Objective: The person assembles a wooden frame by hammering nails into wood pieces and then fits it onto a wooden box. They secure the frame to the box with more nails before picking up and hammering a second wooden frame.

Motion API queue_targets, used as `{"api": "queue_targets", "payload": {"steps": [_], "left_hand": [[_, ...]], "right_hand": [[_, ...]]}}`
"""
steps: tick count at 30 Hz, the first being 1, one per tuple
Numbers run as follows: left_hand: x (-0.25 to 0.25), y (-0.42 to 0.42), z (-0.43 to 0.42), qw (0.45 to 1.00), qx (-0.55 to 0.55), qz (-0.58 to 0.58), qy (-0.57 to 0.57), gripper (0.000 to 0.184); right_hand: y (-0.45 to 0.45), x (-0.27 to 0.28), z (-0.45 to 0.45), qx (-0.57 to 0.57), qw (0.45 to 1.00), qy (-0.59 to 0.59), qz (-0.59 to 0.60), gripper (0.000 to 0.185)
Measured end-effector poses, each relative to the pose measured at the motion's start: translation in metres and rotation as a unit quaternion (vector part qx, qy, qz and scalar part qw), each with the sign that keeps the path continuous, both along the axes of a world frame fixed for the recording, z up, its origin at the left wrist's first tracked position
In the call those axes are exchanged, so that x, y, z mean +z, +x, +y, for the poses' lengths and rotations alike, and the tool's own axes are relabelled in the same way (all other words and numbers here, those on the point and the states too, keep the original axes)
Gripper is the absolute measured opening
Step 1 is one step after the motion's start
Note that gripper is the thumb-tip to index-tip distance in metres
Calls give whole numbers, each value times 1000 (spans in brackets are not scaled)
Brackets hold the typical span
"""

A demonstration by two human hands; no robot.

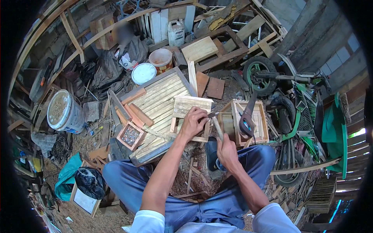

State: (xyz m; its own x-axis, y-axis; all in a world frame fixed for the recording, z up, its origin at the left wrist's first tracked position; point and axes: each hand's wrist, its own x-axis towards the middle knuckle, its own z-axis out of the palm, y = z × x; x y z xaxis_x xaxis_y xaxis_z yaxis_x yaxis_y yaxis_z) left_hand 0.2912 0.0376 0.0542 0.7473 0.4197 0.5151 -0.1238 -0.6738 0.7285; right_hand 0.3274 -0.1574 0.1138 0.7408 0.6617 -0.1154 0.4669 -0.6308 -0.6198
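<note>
My right hand (228, 154) is wrapped round the wooden handle of a hammer (217, 127), whose dark metal head is close to my left fingertips. A small wooden frame with slats (192, 105) rests on the slatted wooden panel (157, 106) in front of me. Over this frame, near its right side, my left hand (193, 122) has its fingers pinched together; whatever is between them is too small to make out. To the left, a small wooden box (138, 145) holds what look like nails (131, 135).
An open wooden box (264, 136) stands right, with a dark handsaw-like tool (246, 123) across it. Wood strips (142, 114) lie on the panel. Beyond are buckets (143, 73), a jug (176, 34) and a motorbike (289, 112). A debris-filled bucket (62, 124) stands left.
</note>
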Motion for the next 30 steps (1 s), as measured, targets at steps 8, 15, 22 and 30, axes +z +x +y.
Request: {"api": "queue_targets", "payload": {"steps": [8,15,22,30], "left_hand": [[0,-1,0,1000,-5,-13,-8,14],[-3,1,3,1000,-1,-14,7,13],[-3,1,1,1000,9,-11,2,12],[-2,-1,1,1000,3,-11,-4,12]], "right_hand": [[-6,8,3,-17,998,63,-2,22],[-5,2,3,-16,998,61,-11,23],[-5,3,2,-11,1000,24,-18,23],[-3,-2,3,-12,999,38,-5,22]]}}
